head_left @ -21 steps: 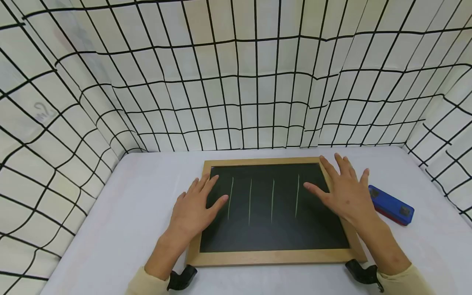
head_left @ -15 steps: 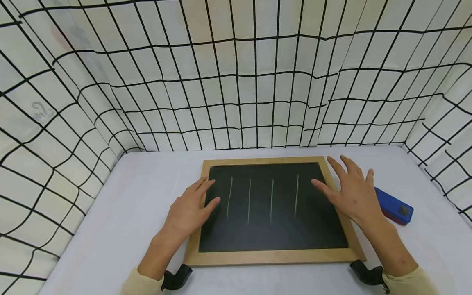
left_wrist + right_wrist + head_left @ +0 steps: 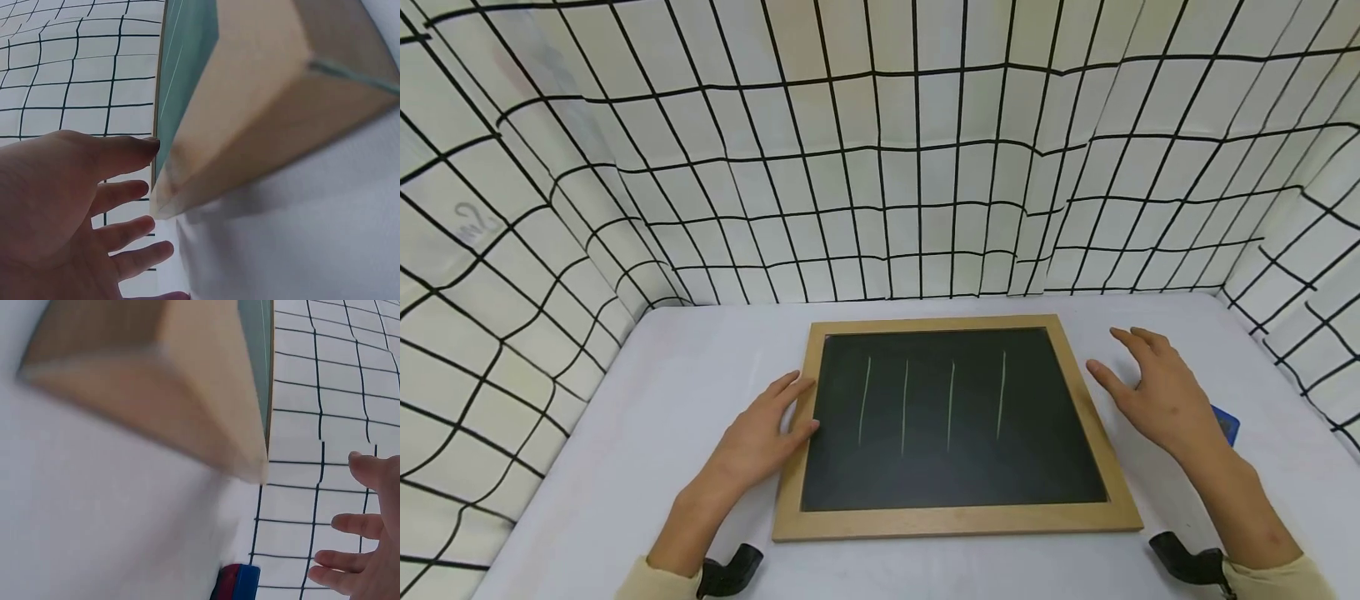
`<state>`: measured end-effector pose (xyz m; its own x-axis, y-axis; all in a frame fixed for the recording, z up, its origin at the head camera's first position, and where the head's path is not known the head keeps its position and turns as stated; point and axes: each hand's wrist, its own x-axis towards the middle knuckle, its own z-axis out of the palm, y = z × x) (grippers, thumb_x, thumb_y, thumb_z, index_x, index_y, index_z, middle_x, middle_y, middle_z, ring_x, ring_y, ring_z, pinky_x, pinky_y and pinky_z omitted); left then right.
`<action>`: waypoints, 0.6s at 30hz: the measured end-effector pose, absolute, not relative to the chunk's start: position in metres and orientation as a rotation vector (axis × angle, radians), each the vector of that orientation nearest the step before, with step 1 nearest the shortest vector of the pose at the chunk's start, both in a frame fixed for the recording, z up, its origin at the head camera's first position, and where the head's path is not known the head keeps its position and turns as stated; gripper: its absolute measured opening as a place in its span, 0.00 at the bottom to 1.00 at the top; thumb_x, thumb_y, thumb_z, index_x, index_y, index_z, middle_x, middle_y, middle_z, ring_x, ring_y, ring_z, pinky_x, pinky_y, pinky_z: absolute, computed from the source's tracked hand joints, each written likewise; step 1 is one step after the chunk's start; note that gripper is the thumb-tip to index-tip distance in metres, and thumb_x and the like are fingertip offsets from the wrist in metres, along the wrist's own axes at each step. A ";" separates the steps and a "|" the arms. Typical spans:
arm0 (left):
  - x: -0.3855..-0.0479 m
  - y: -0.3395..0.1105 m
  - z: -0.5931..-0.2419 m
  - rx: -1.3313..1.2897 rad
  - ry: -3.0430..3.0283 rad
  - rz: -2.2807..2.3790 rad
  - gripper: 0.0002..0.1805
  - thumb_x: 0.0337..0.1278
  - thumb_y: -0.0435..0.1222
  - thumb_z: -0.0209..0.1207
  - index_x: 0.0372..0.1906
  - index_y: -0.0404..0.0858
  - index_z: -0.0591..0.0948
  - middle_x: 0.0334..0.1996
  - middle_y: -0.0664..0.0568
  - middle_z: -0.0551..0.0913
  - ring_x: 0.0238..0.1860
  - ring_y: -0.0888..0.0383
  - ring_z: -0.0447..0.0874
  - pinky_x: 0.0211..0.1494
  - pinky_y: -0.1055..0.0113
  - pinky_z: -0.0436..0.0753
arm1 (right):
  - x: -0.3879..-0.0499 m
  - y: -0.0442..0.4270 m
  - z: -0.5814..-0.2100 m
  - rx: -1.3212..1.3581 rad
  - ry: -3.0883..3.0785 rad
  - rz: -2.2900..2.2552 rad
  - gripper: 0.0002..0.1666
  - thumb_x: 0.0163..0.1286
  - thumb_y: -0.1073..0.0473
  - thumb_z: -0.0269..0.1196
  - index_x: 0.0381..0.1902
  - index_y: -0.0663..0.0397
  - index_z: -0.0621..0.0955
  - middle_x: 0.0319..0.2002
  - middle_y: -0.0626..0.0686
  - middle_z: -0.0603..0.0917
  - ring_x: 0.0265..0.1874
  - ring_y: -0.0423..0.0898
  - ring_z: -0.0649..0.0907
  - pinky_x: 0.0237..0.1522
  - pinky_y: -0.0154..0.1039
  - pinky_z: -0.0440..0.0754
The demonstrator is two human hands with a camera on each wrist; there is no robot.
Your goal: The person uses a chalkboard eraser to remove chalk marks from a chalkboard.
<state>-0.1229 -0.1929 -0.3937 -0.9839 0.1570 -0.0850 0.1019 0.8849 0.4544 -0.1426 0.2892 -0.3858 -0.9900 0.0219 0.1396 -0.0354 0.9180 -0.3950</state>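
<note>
Chalkboard (image 3: 973,417), wood-framed, one: lies on the white-covered bench (image 3: 662,400), on the 6 o'clock side of the head view's centre. Bears four upright chalk lines (image 3: 951,408).

Left hand (image 3: 758,440): at the board's 9 o'clock, fingertips over the frame's edge; grip loosely spread, nothing held; contact with the wood cannot be told for certain.

Right hand (image 3: 1165,398): at 3 o'clock, apart from the frame; grip spread, nothing held.

Blue-and-red block (image 3: 246,584): also at 3 o'clock, farther out, mostly hidden by the right hand and wrist in the head view.

Change: both hands have drawn outward, leaving the marked face unobstructed.
</note>
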 end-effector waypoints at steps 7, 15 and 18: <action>-0.123 -0.200 -0.400 0.246 2.943 0.659 0.34 0.70 0.44 0.64 0.77 0.40 0.70 0.80 0.38 0.65 0.77 0.33 0.67 0.72 0.35 0.74 | -0.141 0.321 -0.388 -0.034 -2.966 0.619 0.44 0.81 0.37 0.54 0.76 0.67 0.65 0.73 0.80 0.61 0.69 0.82 0.63 0.61 0.82 0.65; -0.121 -0.203 -0.398 0.279 2.938 0.642 0.34 0.71 0.45 0.63 0.78 0.42 0.69 0.81 0.41 0.64 0.78 0.33 0.66 0.73 0.33 0.72 | -0.138 0.342 -0.393 -0.022 -3.001 0.547 0.42 0.78 0.40 0.59 0.73 0.70 0.67 0.70 0.82 0.63 0.66 0.83 0.65 0.60 0.82 0.65; -0.121 -0.204 -0.399 0.309 2.934 0.657 0.35 0.71 0.45 0.63 0.79 0.43 0.68 0.82 0.44 0.62 0.79 0.33 0.64 0.73 0.32 0.72 | -0.137 0.351 -0.395 -0.020 -3.030 0.540 0.43 0.78 0.39 0.59 0.73 0.69 0.67 0.69 0.82 0.62 0.66 0.82 0.64 0.60 0.82 0.65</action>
<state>-0.1208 -0.2045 -0.3990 -0.9721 0.2236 -0.0715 0.1718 0.8850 0.4327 -0.1369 0.3509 -0.3951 -0.9979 0.0236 0.0601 0.0014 0.9385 -0.3454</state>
